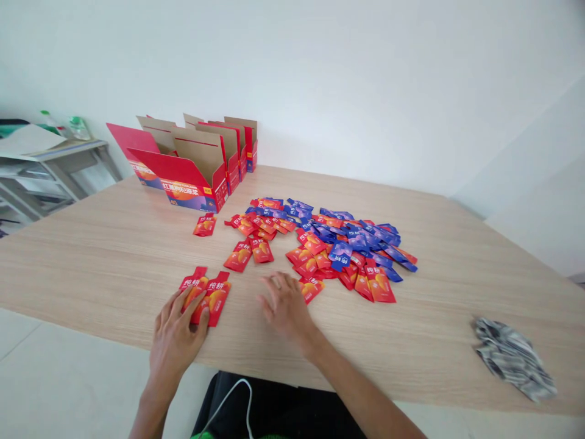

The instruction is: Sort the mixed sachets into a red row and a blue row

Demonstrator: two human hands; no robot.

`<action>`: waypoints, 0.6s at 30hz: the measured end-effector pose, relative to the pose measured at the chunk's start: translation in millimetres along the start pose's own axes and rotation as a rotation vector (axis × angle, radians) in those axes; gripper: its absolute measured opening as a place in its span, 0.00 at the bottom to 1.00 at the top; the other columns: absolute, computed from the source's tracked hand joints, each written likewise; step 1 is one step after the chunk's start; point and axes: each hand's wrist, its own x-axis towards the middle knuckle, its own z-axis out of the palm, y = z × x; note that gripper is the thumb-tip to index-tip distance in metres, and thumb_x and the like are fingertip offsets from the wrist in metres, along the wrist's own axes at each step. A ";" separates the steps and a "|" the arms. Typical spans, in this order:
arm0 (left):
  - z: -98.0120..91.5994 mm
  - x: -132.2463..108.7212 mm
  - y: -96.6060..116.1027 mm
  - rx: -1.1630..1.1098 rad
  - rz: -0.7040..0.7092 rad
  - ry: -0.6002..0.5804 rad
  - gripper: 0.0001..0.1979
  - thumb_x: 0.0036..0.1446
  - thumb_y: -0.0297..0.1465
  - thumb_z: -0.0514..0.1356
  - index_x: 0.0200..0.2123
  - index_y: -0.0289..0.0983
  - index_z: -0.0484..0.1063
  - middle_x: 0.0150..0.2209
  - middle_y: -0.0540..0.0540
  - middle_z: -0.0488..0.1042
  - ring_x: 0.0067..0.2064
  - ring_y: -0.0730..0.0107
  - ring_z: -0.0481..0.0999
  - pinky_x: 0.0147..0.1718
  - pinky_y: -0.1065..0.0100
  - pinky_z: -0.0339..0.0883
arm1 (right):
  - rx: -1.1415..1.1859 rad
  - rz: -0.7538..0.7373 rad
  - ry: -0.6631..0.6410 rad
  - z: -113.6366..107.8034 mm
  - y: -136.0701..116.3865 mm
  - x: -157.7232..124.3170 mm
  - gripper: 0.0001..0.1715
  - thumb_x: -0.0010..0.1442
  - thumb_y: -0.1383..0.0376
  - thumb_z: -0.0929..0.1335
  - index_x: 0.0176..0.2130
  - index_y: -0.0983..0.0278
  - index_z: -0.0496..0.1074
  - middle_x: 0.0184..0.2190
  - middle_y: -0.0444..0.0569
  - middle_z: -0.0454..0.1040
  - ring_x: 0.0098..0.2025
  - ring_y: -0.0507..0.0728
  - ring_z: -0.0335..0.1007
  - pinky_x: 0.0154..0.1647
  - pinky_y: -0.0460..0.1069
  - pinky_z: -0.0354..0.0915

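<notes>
My left hand (178,329) lies with its fingers spread on a few red pouches (216,300) at the table's near left side. Those pouches overlap, their spouts pointing away from me. To the right, my right hand (286,305) hovers low or rests by the table, slightly blurred, fingers apart and nothing visible in them. Partly behind it is a red pouch (311,289) at the near edge of the pile. The pile mixes red pouches and blue pouches (359,238). Two more red pouches (249,253) lie side by side between my hands and the boxes.
Several open red cartons (192,183) stand in a row at the back left, flaps up. A lone red pouch (205,225) lies in front of them. A crumpled striped cloth (514,356) is at the right. A side desk (59,152) with bottles stands far left, and a white wall borders the table.
</notes>
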 end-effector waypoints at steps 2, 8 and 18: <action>0.7 0.4 -1.1 -0.005 0.003 -0.004 0.24 0.75 0.42 0.47 0.59 0.37 0.77 0.63 0.34 0.73 0.67 0.43 0.68 0.61 0.43 0.66 | -0.084 0.255 0.072 -12.2 27.5 -10.4 0.26 0.74 0.56 0.65 0.64 0.65 0.72 0.66 0.65 0.69 0.66 0.71 0.66 0.64 0.67 0.65; 0.2 -0.1 1.1 -0.015 -0.007 -0.003 0.22 0.74 0.41 0.49 0.60 0.40 0.75 0.63 0.35 0.74 0.66 0.42 0.69 0.60 0.43 0.67 | -0.135 0.415 0.046 -3.7 71.0 -40.3 0.29 0.73 0.57 0.65 0.66 0.66 0.72 0.70 0.67 0.64 0.69 0.74 0.65 0.63 0.68 0.67; -4.0 -8.3 16.5 -0.012 -0.043 0.005 0.22 0.74 0.41 0.50 0.61 0.38 0.74 0.64 0.33 0.72 0.68 0.38 0.66 0.62 0.40 0.65 | -0.102 0.339 0.125 22.0 47.1 -69.4 0.27 0.74 0.60 0.60 0.65 0.68 0.72 0.70 0.67 0.65 0.72 0.72 0.60 0.71 0.69 0.59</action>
